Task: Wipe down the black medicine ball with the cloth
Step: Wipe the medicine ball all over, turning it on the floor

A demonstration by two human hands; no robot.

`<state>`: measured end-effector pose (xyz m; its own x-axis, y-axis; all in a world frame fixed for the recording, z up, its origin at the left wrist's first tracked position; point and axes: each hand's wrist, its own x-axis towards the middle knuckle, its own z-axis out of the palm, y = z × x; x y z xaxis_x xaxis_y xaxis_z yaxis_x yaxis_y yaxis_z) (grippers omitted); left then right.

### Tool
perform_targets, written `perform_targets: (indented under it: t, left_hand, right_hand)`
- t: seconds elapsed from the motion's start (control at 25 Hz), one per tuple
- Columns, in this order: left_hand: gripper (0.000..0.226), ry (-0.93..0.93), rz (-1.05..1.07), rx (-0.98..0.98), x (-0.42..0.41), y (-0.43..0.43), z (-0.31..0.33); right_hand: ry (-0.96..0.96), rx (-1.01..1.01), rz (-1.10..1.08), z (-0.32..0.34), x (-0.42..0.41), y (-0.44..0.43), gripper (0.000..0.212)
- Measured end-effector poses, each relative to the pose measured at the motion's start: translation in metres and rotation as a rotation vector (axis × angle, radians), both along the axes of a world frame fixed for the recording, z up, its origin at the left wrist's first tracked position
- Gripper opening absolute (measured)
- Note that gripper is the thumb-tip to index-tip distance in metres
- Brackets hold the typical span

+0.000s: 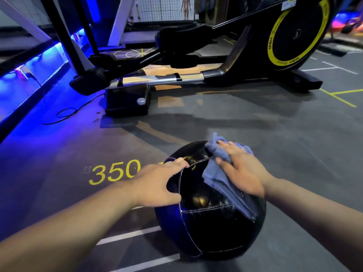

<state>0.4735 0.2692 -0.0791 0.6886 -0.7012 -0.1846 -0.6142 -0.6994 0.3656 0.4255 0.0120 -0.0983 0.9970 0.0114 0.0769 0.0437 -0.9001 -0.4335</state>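
The black medicine ball (208,222), glossy with stitched seams, rests on the grey gym floor in the lower middle of the head view. A blue-grey cloth (218,173) is draped over its upper right side. My right hand (242,169) lies flat on the cloth, fingers spread, pressing it against the ball. My left hand (159,183) grips the ball's upper left side, fingers curved over the top seam. The ball's right flank is hidden under the cloth and hand.
An elliptical trainer (216,61) with a black and yellow flywheel (298,32) stands just beyond the ball. A black power cable (66,114) loops on the floor at left near a blue-lit wall. Yellow "350" (115,171) and white lines mark the floor.
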Motion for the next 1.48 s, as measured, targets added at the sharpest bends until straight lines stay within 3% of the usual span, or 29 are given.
perform_targets:
  t: [0.08, 0.16, 0.24, 0.36, 0.44, 0.64, 0.72, 0.88, 0.96, 1.08, 1.2, 1.28, 1.36, 1.48]
  left_hand:
    - [0.096, -0.04, -0.04, 0.014, -0.003, -0.002, -0.005]
    - [0.104, -0.079, -0.067, 0.034, -0.003, -0.002, -0.006]
    - [0.101, -0.102, -0.08, 0.03, 0.0, 0.0, -0.004]
    - [0.096, -0.084, -0.088, 0.04, 0.004, 0.0, -0.004]
    - [0.097, -0.085, -0.1, 0.048, 0.002, -0.003, -0.005]
    - [0.087, -0.143, -0.101, 0.06, 0.001, -0.005, -0.007]
    - [0.076, -0.145, -0.08, 0.064, 0.003, -0.002, -0.006]
    - [0.081, -0.11, -0.093, 0.095, 0.007, -0.005, 0.0]
    - [0.078, -0.101, -0.084, 0.086, 0.009, -0.007, 0.004]
    - [0.079, -0.079, -0.07, 0.087, 0.008, -0.01, 0.004]
    - [0.08, -0.059, -0.046, 0.069, 0.005, -0.013, 0.001]
    - [0.08, -0.043, -0.016, 0.058, 0.007, -0.011, -0.001]
    - [0.084, -0.012, 0.028, 0.062, 0.01, -0.006, -0.003]
    - [0.093, 0.004, 0.064, 0.086, 0.01, -0.003, -0.006]
  right_hand:
    - [-0.053, -0.261, 0.202, 0.005, -0.002, 0.023, 0.061]
    - [-0.047, -0.355, 0.303, 0.008, 0.002, 0.034, 0.067]
    - [-0.001, -0.258, 0.266, 0.009, 0.016, 0.024, 0.06]
    - [0.089, -0.006, 0.046, 0.014, 0.034, -0.002, 0.044]
    - [0.031, 0.005, -0.009, 0.015, 0.027, -0.005, 0.04]
    - [-0.188, -0.441, 0.36, -0.005, -0.035, 0.03, 0.058]
    - [-0.234, -0.518, 0.449, -0.015, -0.043, 0.033, 0.057]
    - [-0.27, -0.273, 0.222, -0.027, -0.047, 0.0, 0.052]
    - [-0.28, 0.034, -0.031, -0.032, -0.056, -0.022, 0.045]
    - [-0.067, 0.398, -0.465, -0.036, -0.066, -0.04, 0.022]
    - [-0.05, 0.476, -0.557, -0.035, -0.067, -0.032, 0.017]
    - [-0.155, 0.273, -0.346, -0.033, -0.068, -0.011, 0.037]
    - [-0.247, -0.116, 0.016, -0.031, -0.061, 0.01, 0.05]
    - [-0.246, -0.508, 0.354, -0.022, -0.036, 0.033, 0.055]
